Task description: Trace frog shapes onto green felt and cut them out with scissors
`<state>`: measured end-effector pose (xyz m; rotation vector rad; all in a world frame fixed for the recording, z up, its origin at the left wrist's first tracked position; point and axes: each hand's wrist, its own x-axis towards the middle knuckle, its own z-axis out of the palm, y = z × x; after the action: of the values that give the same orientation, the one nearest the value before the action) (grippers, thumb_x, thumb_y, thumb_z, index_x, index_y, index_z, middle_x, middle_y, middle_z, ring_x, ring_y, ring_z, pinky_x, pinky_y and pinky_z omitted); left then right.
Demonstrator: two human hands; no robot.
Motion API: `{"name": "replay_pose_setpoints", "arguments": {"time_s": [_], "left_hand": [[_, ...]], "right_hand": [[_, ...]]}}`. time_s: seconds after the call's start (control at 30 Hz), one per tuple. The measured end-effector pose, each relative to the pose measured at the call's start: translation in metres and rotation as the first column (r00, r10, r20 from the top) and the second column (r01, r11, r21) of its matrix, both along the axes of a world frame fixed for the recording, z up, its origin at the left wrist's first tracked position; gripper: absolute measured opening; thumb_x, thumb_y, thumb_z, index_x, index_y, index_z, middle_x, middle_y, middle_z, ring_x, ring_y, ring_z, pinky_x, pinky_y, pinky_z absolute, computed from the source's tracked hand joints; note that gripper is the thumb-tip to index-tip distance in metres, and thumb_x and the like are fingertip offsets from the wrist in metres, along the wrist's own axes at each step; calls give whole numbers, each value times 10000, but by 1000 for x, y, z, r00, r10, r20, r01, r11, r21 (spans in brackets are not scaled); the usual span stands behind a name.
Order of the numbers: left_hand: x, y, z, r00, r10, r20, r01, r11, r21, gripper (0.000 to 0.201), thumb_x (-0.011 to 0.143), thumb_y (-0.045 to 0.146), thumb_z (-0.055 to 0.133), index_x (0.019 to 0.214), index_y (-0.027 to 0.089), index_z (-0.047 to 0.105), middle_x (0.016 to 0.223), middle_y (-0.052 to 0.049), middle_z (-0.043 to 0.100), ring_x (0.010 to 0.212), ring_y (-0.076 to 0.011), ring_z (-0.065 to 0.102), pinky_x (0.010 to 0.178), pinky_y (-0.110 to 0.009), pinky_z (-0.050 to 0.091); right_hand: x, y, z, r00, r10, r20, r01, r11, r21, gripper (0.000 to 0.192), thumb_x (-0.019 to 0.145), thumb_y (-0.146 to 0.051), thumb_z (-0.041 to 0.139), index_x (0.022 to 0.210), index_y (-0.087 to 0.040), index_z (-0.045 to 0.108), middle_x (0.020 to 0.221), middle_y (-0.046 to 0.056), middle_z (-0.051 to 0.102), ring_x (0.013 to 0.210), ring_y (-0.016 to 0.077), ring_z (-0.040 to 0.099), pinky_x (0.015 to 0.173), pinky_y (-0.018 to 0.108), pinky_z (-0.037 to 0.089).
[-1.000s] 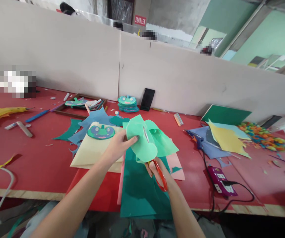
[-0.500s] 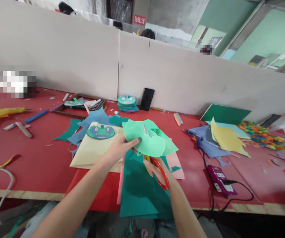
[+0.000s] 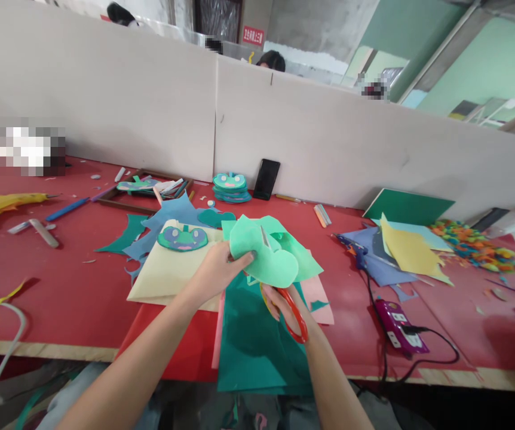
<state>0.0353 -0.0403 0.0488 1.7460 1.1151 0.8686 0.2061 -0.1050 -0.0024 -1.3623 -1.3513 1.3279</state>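
Observation:
My left hand (image 3: 225, 263) pinches a light green felt sheet (image 3: 279, 267), thumb on top, holding it above the table. The sheet has a rounded, lobed outline cut into it, with a pointed flap at its right. In my right hand (image 3: 279, 304) are scissors (image 3: 297, 319) with red and yellow handles; a blade tip shows through the felt, and the rest of the blades lies hidden beneath. Under both hands lie dark green felt sheets (image 3: 257, 358). A green felt face with big eyes (image 3: 183, 237) rests on cream felt (image 3: 159, 278) at the left.
A stack of felt faces (image 3: 231, 187) and a phone (image 3: 266, 179) stand by the partition (image 3: 329, 137). A yellow glue gun (image 3: 6, 208) lies far left. At right are a blue glue gun (image 3: 356, 254), a purple power strip (image 3: 398, 328) with cables, and felt scraps (image 3: 412, 248).
The rounded felt piece has turned slightly and shifted right in my left hand. More of the scissor blade shows through the cut. The things on the table stay put.

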Motion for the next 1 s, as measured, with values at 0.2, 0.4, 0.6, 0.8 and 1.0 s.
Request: {"name": "replay_pose_setpoints", "arguments": {"time_s": [0.2,0.4,0.6,0.8,1.0], "left_hand": [[3,-1,-3,998,-41,56,41,999,-4,254,789,392,517,850,173,630,805,-35,690,711,-192,626,659,-310,496],[6,0,-10,993,-67,98,67,998,-4,257,803,386,505,893,182,633,763,-29,691,700,-191,629,662,-314,508],[7,0,-10,991,-64,116,66,998,-13,267,804,385,511,930,184,634,809,-34,696,710,-195,643,684,-321,505],[7,0,-9,994,-53,95,54,999,-2,251,802,398,513,857,184,633,773,-29,691,699,-196,637,691,-331,500],[7,1,-12,992,-55,116,55,998,5,257,803,393,511,894,184,630,834,-36,694,734,-195,636,709,-331,500]], "right_hand": [[-2,-3,0,999,-40,-23,39,998,-40,367,801,-548,515,683,-213,422,468,-50,380,399,89,337,375,240,280],[-5,-3,5,999,-23,-32,22,999,-25,354,817,-549,491,729,-210,443,471,-62,350,376,73,280,342,224,221],[-6,-3,7,999,-28,-44,26,999,-38,341,817,-542,499,755,-210,457,488,-69,329,372,62,242,350,224,207],[-6,-3,6,999,-35,-28,35,999,-15,347,819,-542,492,731,-207,462,457,-75,306,360,61,238,347,223,212],[-9,-4,8,998,-55,20,55,998,9,390,833,-534,470,633,-201,435,418,-79,277,344,62,251,349,226,230]]}}
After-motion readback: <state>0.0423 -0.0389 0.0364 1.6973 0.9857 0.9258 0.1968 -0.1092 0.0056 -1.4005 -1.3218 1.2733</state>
